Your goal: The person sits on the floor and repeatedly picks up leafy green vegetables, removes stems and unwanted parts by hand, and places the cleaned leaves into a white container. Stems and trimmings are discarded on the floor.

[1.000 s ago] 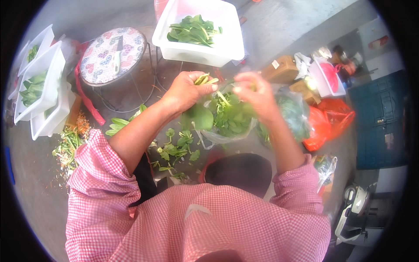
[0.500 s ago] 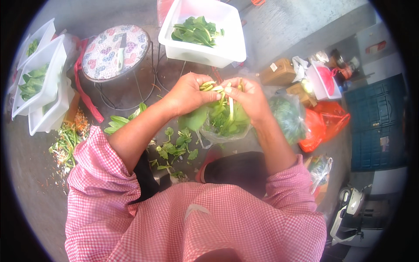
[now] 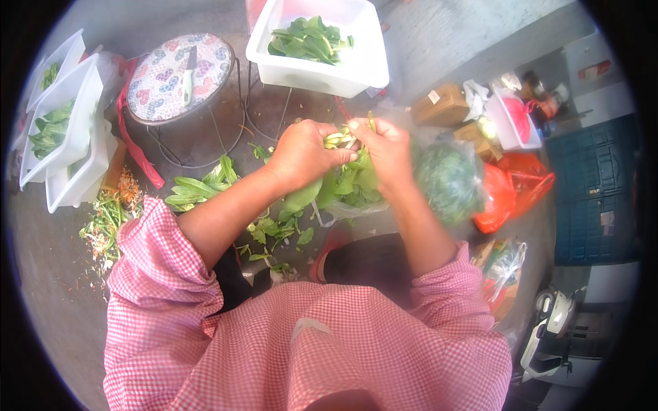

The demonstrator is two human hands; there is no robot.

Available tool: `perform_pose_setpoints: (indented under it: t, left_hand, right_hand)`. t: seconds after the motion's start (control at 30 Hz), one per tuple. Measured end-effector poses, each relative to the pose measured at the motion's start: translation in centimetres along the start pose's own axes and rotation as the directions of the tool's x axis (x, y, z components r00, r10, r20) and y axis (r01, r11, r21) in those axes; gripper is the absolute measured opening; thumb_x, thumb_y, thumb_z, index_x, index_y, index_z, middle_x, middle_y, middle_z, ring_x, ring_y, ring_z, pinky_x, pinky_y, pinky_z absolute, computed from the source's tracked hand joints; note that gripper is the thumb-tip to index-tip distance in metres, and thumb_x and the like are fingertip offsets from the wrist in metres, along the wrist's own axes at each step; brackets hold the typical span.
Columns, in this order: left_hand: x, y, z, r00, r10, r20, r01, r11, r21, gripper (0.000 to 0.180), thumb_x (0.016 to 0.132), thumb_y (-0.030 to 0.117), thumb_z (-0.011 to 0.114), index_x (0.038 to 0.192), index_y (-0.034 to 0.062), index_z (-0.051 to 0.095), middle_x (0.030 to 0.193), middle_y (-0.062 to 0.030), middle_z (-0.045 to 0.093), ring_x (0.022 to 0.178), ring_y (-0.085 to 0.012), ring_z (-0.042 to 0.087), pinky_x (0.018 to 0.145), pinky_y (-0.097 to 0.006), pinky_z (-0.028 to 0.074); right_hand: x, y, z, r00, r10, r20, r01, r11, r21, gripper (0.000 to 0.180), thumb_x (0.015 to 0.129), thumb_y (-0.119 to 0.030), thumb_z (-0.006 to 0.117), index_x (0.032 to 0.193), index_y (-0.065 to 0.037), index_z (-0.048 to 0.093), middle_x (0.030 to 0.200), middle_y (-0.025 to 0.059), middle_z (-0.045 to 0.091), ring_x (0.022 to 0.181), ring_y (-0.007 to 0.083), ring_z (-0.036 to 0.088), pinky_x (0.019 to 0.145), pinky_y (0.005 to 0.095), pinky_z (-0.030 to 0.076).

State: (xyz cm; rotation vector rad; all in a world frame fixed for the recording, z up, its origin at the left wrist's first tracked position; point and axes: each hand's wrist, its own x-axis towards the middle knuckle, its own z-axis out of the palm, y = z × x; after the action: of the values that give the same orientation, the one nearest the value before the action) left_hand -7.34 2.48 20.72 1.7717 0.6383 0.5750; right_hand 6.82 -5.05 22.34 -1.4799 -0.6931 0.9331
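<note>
My left hand [image 3: 303, 155] is closed around a bunch of leafy greens [image 3: 340, 140], its pale cut stem ends showing between thumb and fingers and a broad leaf hanging below. Close against it, my right hand [image 3: 385, 152] pinches a single green stem [image 3: 371, 118] whose tip pokes up above the fingers. Just beneath both hands is a clear plastic bag [image 3: 356, 211] with more green leaves in it, partly covered by my hands. Loose leaves and trimmings [image 3: 274, 229] lie on the floor beside my left forearm.
A white tub [image 3: 318, 75] with picked leaves stands ahead. To its left, a knife [image 3: 189, 77] lies on a round patterned stool [image 3: 147, 96]. Stacked white bins [image 3: 75, 130] are far left, near vegetable scraps [image 3: 110, 222]. Bagged greens [image 3: 449, 179] and red bags [image 3: 504, 195] sit right.
My right hand has shifted slightly and turned, so a stem now points up from its fingers. The stem hanging below it is gone from sight. My left hand keeps its bunch, slightly lower.
</note>
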Motion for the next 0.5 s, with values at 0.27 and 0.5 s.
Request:
perform_pose_setpoints:
  t: [0.27, 0.5]
  left_hand:
    - [0.7, -0.1, -3.1, 0.972, -0.021, 0.236, -0.083, 0.903, 0.422, 0.026, 0.074, 0.029, 0.069, 0.085, 0.0054, 0.067, 0.072, -0.0175, 0.062, 0.073, -0.0343, 0.061, 0.069, -0.041, 0.047]
    - [1.1, -0.6, -3.6, 0.985, -0.046, 0.169, 0.053, 0.998, -0.037, 0.027, 0.081, 0.022, 0.065, 0.093, -0.0015, 0.061, 0.077, -0.0136, 0.062, 0.071, -0.0196, 0.058, 0.07, -0.034, 0.046]
  right_hand:
    - [0.3, 0.7, -1.7, 0.997, -0.025, 0.071, 0.044, 0.96, -0.275, 0.013, 0.084, -0.011, 0.063, 0.086, 0.001, 0.062, 0.071, 0.0034, 0.06, 0.058, 0.0094, 0.053, 0.055, 0.023, 0.042]
    - [0.8, 0.3, -3.2, 0.976, 0.058, 0.208, -0.044, 0.997, -0.069, 0.016, 0.089, -0.016, 0.058, 0.092, -0.001, 0.058, 0.069, 0.0037, 0.056, 0.059, 0.0113, 0.052, 0.055, 0.0237, 0.042]
